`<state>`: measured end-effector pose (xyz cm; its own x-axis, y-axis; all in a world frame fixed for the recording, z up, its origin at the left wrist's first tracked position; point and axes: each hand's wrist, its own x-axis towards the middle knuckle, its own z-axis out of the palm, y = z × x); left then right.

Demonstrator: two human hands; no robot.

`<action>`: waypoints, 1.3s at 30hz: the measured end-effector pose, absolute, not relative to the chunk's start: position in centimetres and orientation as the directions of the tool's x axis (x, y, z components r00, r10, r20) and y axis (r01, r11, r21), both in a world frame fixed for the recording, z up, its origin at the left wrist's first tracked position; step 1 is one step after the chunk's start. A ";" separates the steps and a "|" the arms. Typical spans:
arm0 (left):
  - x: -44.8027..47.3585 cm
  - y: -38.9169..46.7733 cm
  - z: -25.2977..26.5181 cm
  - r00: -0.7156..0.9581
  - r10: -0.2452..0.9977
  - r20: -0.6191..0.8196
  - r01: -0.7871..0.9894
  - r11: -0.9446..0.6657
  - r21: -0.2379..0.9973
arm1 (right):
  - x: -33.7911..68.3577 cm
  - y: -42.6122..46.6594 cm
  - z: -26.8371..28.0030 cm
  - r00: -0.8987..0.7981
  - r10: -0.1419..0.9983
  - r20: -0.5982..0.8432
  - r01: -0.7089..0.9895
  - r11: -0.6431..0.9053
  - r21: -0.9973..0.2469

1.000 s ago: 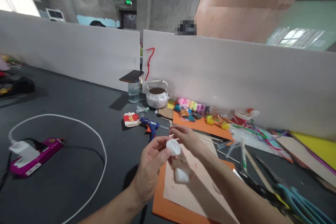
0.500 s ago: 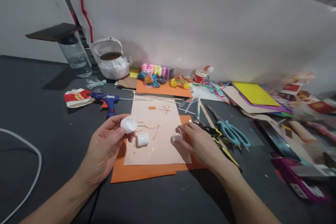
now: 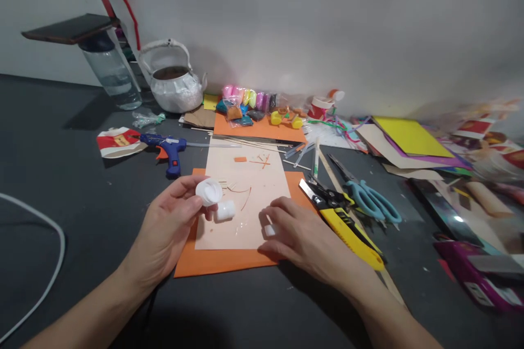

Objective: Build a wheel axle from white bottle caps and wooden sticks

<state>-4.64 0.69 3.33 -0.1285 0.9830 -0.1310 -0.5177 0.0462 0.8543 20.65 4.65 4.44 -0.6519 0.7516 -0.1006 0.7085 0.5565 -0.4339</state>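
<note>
My left hand (image 3: 174,218) is closed on a white round cap (image 3: 209,192), pinched between thumb and fingers above the pale paper (image 3: 229,237). Just under the cap lies a short white cylinder (image 3: 225,210) on that paper. Over the paper's right edge, my right hand (image 3: 292,232) curls its fingers and thumb around a small white piece (image 3: 269,230), partly hidden by the hand. Thin sticks (image 3: 223,184) and an orange scrap (image 3: 240,159) lie farther up the paper, which rests on an orange sheet (image 3: 213,269).
A blue glue gun (image 3: 170,150) lies at the left, near a kettle (image 3: 178,90) and a water bottle (image 3: 108,76). Right of my right hand are a yellow-handled cutting tool (image 3: 347,234) and blue scissors (image 3: 366,202). Bags of coloured clay (image 3: 245,103) sit behind.
My right hand has moved nearer to me across the paper, and the small white piece has come along with it. My left hand still holds the cap. The view has shifted slightly.
</note>
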 end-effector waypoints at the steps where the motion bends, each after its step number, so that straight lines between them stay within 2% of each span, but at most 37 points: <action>1: -4.6 0.7 3.3 -0.125 0.984 -0.125 -0.519 0.042 0.854 | 20.6 4.5 4.4 -0.655 0.744 -0.129 0.708 0.546 -0.448; 3: -4.6 0.7 3.4 -0.130 0.984 -0.118 -0.526 0.032 0.850 | 20.5 4.2 4.2 -0.648 0.750 -0.133 0.704 0.524 -0.479; 9: -4.4 0.6 3.5 -0.126 0.982 -0.140 -0.567 0.044 0.823 | 21.1 3.9 3.5 -0.557 0.830 -0.025 0.708 0.459 -0.537; 14: -4.2 0.3 3.2 0.000 0.991 -0.136 -0.525 0.115 0.843 | 21.9 3.5 3.2 -0.647 0.763 0.004 0.731 0.622 -0.281; 17: -4.2 0.2 3.1 0.078 0.987 -0.142 -0.489 0.162 0.857 | 21.7 3.1 3.1 -0.700 0.713 -0.043 0.699 0.671 -0.248; 19: -4.2 0.1 3.0 0.099 0.985 -0.138 -0.472 0.169 0.865 | 21.2 3.0 3.1 -0.714 0.697 -0.061 0.683 0.675 -0.281; 24: -4.2 0.2 2.7 0.082 0.987 -0.135 -0.479 0.158 0.863 | 20.3 3.6 3.6 -0.682 0.716 -0.149 0.686 0.556 -0.469; 29: -4.3 0.2 2.7 0.120 0.981 -0.150 -0.472 0.189 0.861 | 20.6 3.8 4.2 -0.674 0.718 -0.174 0.694 0.536 -0.481; 34: -4.3 0.2 2.6 0.133 0.980 -0.145 -0.458 0.191 0.868 | 21.1 3.6 4.0 -0.709 0.696 -0.114 0.679 0.629 -0.380; 37: -4.2 0.3 2.7 0.125 0.980 -0.153 -0.436 0.193 0.879 | 21.1 3.6 3.1 -0.667 0.745 -0.007 0.721 0.643 -0.259; 39: -4.2 0.3 2.8 0.121 0.979 -0.166 -0.423 0.202 0.883 | 20.8 3.4 2.8 -0.648 0.762 0.008 0.742 0.633 -0.219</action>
